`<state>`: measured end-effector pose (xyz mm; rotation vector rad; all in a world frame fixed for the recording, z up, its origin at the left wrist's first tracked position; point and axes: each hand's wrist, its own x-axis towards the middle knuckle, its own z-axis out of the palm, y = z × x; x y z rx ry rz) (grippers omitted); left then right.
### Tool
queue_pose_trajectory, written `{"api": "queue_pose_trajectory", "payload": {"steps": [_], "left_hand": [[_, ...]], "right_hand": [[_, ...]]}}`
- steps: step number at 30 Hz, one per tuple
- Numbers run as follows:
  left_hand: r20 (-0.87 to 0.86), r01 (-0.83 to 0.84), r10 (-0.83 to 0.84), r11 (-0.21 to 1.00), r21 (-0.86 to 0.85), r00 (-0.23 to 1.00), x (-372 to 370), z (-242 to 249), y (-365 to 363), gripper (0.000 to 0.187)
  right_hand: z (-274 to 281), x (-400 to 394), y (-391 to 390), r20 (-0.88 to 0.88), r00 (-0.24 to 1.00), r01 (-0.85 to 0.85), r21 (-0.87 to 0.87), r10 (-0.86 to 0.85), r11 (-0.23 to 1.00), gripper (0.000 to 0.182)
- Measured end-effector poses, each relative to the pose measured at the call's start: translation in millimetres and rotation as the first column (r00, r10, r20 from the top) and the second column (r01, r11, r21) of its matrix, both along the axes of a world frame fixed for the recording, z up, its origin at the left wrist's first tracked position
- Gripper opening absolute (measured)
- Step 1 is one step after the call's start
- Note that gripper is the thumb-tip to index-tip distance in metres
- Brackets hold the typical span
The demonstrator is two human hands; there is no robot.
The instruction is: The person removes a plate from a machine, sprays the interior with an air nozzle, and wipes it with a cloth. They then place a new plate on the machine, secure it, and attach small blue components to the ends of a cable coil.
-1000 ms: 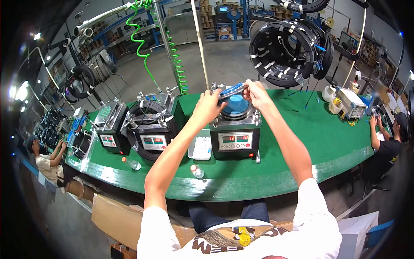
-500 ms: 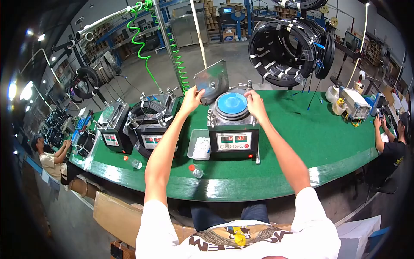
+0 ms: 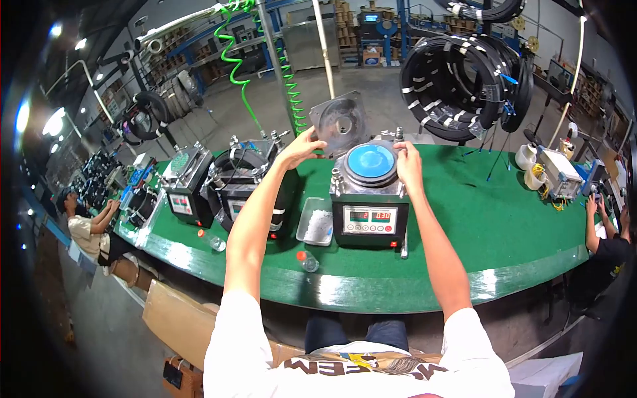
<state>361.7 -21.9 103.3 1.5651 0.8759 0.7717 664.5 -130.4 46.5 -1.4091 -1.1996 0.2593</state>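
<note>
My left hand grips the lower left edge of a square metal plate with a round hole in its middle. The plate is tilted up behind a benchtop polishing machine with a lit red digital display. On top of the machine sits a round turntable bearing a blue disc. My right hand is at the right rim of the disc, beside a metal corner post. Its fingers are bent together, and what lies between the fingertips is hidden.
A plastic tray of white pieces and a bottle with an orange cap are at the machine's left. Other machines stand further left. Black cable coils hang behind. One person sits left, another right.
My left hand has turned the plate so its face and centre hole show more. My right hand's fingers have drawn in at the disc's rim. The whole view has shifted slightly.
</note>
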Motion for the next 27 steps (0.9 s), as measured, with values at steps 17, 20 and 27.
{"api": "queue_pose_trajectory", "payload": {"steps": [17,20,27], "left_hand": [[-0.126,-0.775,0.854,0.513,0.368,0.505,-117.3,-25.8,151.1,0.045],[-0.234,-0.772,0.834,0.552,0.316,0.5,-139.0,-50.3,202.1,0.054],[-0.23,-0.633,0.693,0.719,0.286,0.683,-114.3,-22.8,187.3,0.048]], "right_hand": [[9.2,-2.9,-8.4,-0.122,0.991,-0.044,0.103,0.057,0.994,0.025],[12.6,-6.0,-10.5,-0.139,0.989,-0.035,0.11,0.05,0.993,0.025],[15.5,-7.1,-12.4,-0.178,0.982,-0.045,0.082,0.059,0.996,0.025]]}}
